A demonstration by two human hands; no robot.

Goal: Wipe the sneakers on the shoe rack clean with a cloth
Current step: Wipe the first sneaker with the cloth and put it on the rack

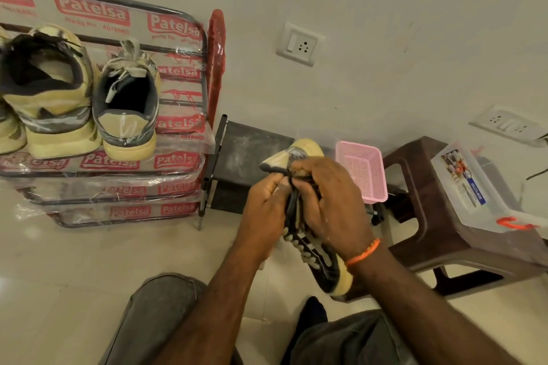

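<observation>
Both hands curl round one sneaker (320, 264) held over the floor: the right hand (329, 201) wraps its upper, the left hand (267, 207) pinches at the dark laces. Whether a cloth is in either hand cannot be told. Two more sneakers (89, 98) sit on the plastic-wrapped shoe rack (175, 124) to the left. A pink basket (364, 169) and brown stool (430, 216) stand just beyond.

Dark sneaker (318, 258) mid-air — cream sole, tilted

pale wall (385, 9) | tiled floor (74, 261) | brown stool (430, 216)
</observation>
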